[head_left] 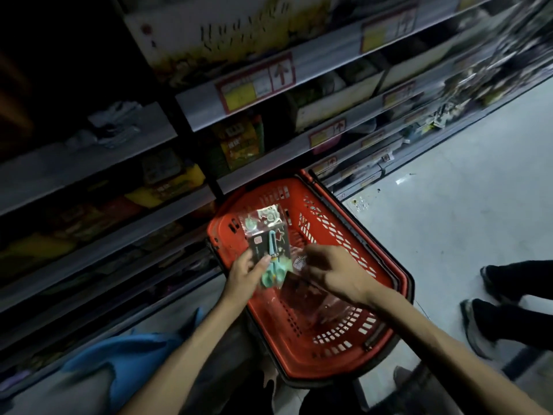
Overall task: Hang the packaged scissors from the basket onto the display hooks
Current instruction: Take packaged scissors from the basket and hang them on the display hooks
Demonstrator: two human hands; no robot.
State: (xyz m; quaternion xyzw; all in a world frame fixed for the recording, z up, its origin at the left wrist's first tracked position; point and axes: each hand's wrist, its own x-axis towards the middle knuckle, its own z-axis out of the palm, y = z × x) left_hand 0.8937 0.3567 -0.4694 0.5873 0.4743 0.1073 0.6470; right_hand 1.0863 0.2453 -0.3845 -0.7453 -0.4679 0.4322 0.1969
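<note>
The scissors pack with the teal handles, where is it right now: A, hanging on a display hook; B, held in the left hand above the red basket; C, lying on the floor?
B: the left hand grips the scissors pack above the red basket, thumb across the teal handles.

The red basket [386, 265] sits on the floor right up against the bottom shelves [263, 163], so there's basically no gap on that side. Its top is wide open, though the left hand [244, 274] with the packaged scissors [270, 247] and the right hand [332, 272] crowd the near-left part. The pale floor [466, 211] to the right is clear, until someone's dark shoes [490, 310] block the lower right. Shelf edges overhang above the basket.
</note>
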